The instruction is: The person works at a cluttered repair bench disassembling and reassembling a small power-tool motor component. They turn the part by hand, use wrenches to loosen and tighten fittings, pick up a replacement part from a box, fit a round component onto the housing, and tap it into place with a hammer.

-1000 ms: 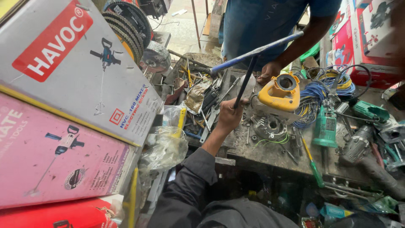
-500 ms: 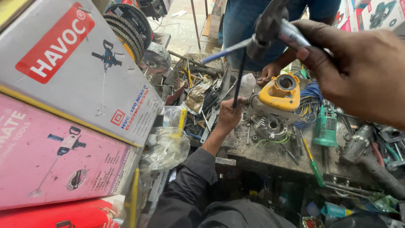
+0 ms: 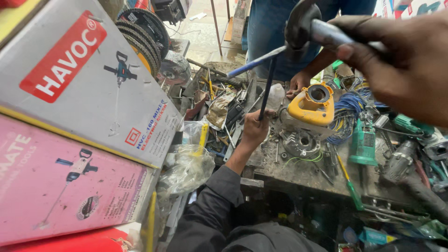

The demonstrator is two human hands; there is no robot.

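Observation:
My left hand (image 3: 254, 128), at the end of a dark sleeve, is closed around a thin dark rod (image 3: 267, 88) that stands nearly upright on the cluttered workbench (image 3: 303, 172). My right hand (image 3: 396, 65) fills the upper right, close to the camera, gripping the metal handle of a hammer (image 3: 302, 23) whose dark head hangs above the rod. A thin blue-grey bar (image 3: 254, 63) slants behind the hammer head. Just right of my left hand lie a yellow tool housing (image 3: 312, 105) and a grey round motor part (image 3: 301, 140).
Another person stands across the bench with a hand (image 3: 298, 84) on the yellow housing. Large tool boxes (image 3: 79, 93) are stacked at left, beside a plastic bag (image 3: 186, 170). Blue wire coils (image 3: 347, 112), a green tool (image 3: 361, 142) and a drill (image 3: 401, 161) crowd the right.
My right hand with the hammer has come into view at the upper right and now sits larger and closer to the camera. My left hand keeps the rod in place.

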